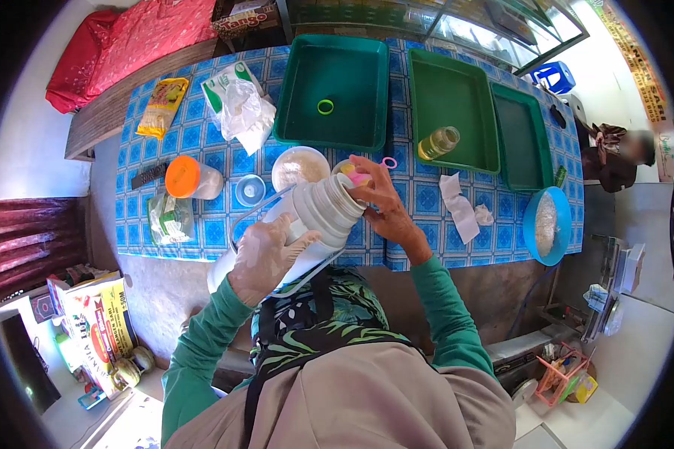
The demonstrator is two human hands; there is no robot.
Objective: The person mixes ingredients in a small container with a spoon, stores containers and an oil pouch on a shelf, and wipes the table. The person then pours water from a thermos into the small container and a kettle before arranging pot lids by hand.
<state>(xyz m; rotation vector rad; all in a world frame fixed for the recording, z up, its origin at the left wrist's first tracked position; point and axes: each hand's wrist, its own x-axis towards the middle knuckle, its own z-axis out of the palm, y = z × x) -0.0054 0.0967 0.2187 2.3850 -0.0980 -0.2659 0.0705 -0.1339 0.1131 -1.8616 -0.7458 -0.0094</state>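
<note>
A large white flask with a ribbed neck and wire handle leans over the table's front edge, its mouth pointing away from me. My left hand, pale as if gloved or floury, is closed around its body. At the flask's mouth, my right hand curls its fingers at the rim. Just beyond the mouth is a small pink and yellow item, partly covered by my fingers. A pink ring shows beside them. Behind the flask stands a white bowl of pale contents.
Green trays line the table's back, one with a jar of yellowish liquid. An orange-lidded jar, plastic packets and a small blue-rimmed cup stand left. A blue basin sits right. Another person is at far right.
</note>
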